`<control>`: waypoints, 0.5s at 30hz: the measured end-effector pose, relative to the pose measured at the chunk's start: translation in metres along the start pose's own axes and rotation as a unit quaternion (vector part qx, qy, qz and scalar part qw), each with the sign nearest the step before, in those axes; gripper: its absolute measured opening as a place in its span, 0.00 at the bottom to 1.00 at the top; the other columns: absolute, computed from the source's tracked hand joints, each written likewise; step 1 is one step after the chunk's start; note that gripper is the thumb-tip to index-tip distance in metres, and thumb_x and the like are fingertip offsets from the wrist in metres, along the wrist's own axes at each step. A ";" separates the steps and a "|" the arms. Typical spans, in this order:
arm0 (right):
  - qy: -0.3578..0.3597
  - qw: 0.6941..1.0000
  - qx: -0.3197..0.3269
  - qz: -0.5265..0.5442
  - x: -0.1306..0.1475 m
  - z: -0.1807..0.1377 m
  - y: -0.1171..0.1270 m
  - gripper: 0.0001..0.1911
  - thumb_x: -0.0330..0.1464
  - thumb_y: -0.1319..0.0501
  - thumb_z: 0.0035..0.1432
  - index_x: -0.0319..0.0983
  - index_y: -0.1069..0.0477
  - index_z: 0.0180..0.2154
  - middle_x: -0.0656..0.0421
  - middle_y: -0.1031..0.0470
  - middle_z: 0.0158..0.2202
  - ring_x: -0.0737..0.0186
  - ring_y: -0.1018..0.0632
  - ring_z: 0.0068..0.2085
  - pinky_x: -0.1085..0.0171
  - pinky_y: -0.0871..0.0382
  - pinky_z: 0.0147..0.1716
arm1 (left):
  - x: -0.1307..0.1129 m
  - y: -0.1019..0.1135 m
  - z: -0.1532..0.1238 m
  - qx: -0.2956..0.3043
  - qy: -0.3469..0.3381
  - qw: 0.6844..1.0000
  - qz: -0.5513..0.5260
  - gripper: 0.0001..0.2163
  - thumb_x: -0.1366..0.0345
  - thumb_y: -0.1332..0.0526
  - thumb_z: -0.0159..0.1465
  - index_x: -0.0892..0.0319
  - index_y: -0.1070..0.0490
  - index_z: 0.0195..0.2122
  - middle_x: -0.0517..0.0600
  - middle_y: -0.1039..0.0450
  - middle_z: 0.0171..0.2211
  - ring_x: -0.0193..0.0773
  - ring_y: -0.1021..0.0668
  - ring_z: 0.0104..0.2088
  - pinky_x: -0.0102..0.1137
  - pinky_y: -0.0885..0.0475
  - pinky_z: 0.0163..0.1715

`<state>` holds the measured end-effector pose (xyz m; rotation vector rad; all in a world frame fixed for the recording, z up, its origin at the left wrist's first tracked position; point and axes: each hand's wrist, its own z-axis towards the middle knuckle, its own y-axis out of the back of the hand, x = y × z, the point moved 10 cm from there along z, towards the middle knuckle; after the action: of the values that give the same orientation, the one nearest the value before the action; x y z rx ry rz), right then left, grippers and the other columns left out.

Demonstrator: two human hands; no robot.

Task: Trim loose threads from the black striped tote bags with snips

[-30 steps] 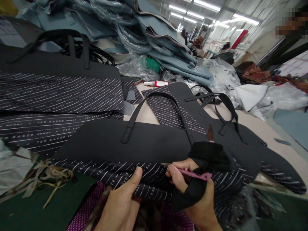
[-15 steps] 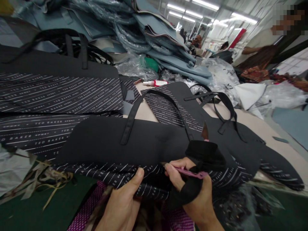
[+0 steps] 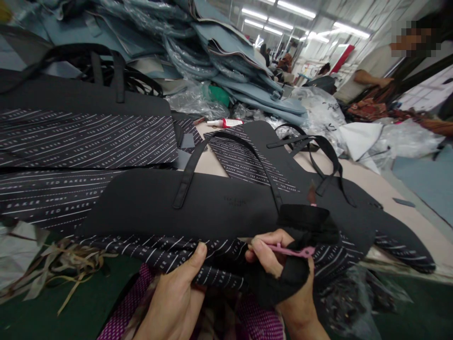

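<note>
We find a black panel (image 3: 155,203) with a strap handle (image 3: 191,170) lying near the person, at the close edge of the pale surface (image 3: 212,163), a folded strip of striped, lettered fabric (image 3: 159,248) along its near side. The left hand (image 3: 179,290) has its grip closed on that fabric, thumb on top; its fingers are mostly hidden from us beneath. The right hand (image 3: 268,257) has its grip closed around a pink-handled tool (image 3: 300,251), whose pointed tip meets the seam between fabric and panel. Black cloth (image 3: 307,224) wraps that hand (a brown point (image 3: 311,194) pokes up behind it, and we cannot tell what it belongs to).

Beyond, we see another black panel (image 3: 262,137) with straps and striped fabric, and to the left a striped bag piece (image 3: 85,137). A white and red tube (image 3: 226,123) lies past the handle, near clear plastic (image 3: 198,101). Farther back rises a pile of blue pieces (image 3: 226,52). Loose strips (image 3: 85,264) tangle at lower left. At upper right, another person (image 3: 371,71) has a hand at some dark brown material.
</note>
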<state>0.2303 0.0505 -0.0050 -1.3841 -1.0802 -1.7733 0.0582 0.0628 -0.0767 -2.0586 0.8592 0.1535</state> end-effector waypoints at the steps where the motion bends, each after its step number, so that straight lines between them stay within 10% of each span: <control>1: -0.002 1.000 -0.003 -0.001 0.000 0.000 0.000 0.09 0.35 0.35 0.54 0.38 0.25 0.25 0.59 0.23 0.21 0.65 0.21 0.23 0.72 0.26 0.23 | 0.001 0.000 0.000 -0.002 0.003 1.000 0.001 0.27 0.77 0.36 0.57 0.60 0.33 0.59 0.56 0.24 0.50 0.51 0.23 0.52 0.47 0.29 0.57; 15: 0.075 0.996 0.037 -0.031 0.008 -0.002 -0.016 0.06 0.32 0.35 0.54 0.39 0.27 0.26 0.59 0.23 0.24 0.62 0.22 0.25 0.66 0.25 0.27 | 0.006 0.009 0.000 -0.017 0.000 1.000 0.018 0.30 0.75 0.33 0.54 0.55 0.33 0.59 0.52 0.25 0.54 0.49 0.27 0.57 0.45 0.36 0.62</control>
<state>0.2135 0.0564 -0.0013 -1.1663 -1.1062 -1.8313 0.0567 0.0564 -0.0850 -2.0754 0.8990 0.1876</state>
